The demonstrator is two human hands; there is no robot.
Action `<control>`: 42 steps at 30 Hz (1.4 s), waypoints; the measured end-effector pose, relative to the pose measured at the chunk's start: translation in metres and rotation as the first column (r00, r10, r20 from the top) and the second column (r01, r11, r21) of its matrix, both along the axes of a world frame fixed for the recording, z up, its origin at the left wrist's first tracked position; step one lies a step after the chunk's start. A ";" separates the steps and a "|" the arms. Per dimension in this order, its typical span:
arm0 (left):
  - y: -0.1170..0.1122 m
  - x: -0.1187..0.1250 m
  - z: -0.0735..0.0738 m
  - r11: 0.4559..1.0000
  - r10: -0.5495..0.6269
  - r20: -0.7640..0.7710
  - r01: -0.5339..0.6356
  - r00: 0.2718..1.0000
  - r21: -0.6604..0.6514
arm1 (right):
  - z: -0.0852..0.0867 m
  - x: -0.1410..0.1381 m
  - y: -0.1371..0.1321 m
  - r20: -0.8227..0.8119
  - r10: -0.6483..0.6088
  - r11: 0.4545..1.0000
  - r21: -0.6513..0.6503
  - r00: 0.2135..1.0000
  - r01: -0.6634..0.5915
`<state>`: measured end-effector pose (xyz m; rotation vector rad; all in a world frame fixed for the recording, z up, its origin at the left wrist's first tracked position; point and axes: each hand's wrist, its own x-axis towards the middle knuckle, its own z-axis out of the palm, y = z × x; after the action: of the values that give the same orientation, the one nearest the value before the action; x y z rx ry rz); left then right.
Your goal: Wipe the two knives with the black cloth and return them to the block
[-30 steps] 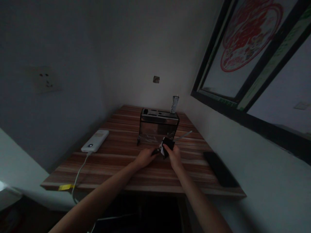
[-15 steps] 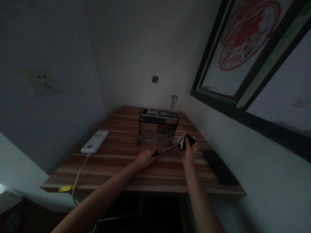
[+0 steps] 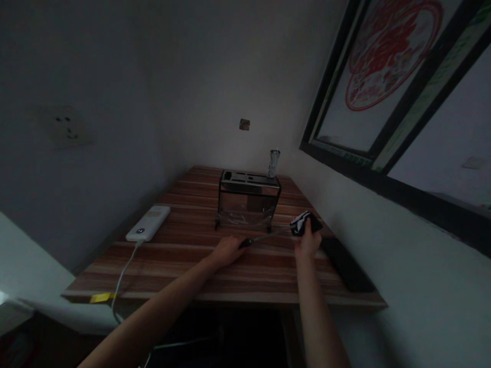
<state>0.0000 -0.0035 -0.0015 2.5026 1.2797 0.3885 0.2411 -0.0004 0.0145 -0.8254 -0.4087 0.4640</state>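
Note:
The room is dim. My left hand is closed round the dark handle of a knife and holds it low over the wooden table, the thin blade pointing right. My right hand grips a black-and-white cloth at the far end of the blade, near its tip. Just behind both hands stands a clear knife rack with a metal slotted top.
A white power bank with a cable lies on the table's left. A dark flat phone-like slab rests at the right edge by the wall. A small bottle stands behind the rack. A framed window fills the upper right.
My right hand has slid the cloth rightward along the blade, from beside my left hand out to the tip. My left hand has stayed in place on the handle.

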 end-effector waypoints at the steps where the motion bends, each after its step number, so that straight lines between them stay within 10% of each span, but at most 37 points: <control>1: 0.000 0.000 0.000 1.000 0.000 0.004 0.000 1.000 -0.002 | 0.001 -0.002 0.000 -0.004 0.012 1.000 0.001 1.000 -0.012; 21: 0.008 -0.001 -0.006 0.999 0.004 0.121 -0.010 0.993 0.047 | -0.031 -0.071 -0.005 0.346 0.585 0.805 -0.362 0.734 -0.470; 42: 0.007 -0.001 -0.004 0.999 0.028 0.098 -0.030 0.995 0.016 | -0.039 -0.086 -0.006 0.384 0.608 0.784 -0.426 0.695 -0.451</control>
<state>-0.0014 0.0033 -0.0050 2.4485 1.2809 0.5246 0.1555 -0.0061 -0.0243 -1.1297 -1.1178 0.8804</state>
